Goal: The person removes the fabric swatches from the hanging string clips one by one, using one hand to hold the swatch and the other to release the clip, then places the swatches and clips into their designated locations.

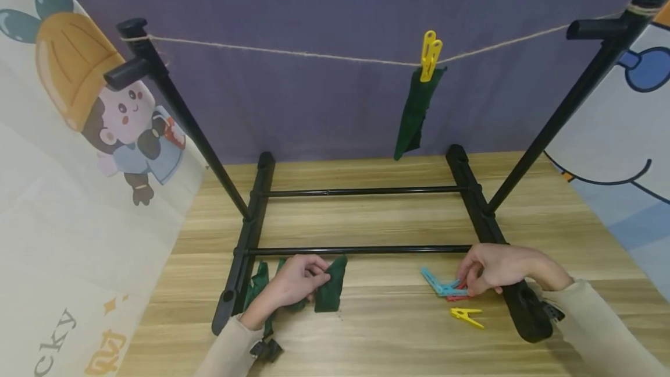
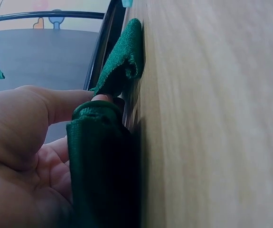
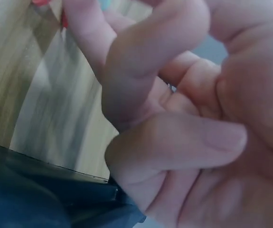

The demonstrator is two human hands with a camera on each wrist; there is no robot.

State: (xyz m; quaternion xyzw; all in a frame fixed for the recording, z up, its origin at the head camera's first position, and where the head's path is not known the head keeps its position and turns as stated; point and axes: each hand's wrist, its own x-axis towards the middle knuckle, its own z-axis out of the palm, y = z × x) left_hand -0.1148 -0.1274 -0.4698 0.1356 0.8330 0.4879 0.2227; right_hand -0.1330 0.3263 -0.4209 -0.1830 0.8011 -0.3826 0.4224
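Note:
My left hand pinches the edge of a folded dark green cloth piece low over the wooden table. In the left wrist view, thumb and finger meet at the fuzzy green cloth. More green cloth pieces lie under and beside this hand. On the right, the thumb and fingers of my right hand pinch the end of a light blue clothespin. Beneath them a red clothespin shows partly, the rest hidden. A yellow clothespin lies just in front.
A black rack frame stands on the table, its two posts holding a twine line. From the line hangs a green cloth strip, held by yellow clothespins. The right foot bar runs beneath my right wrist.

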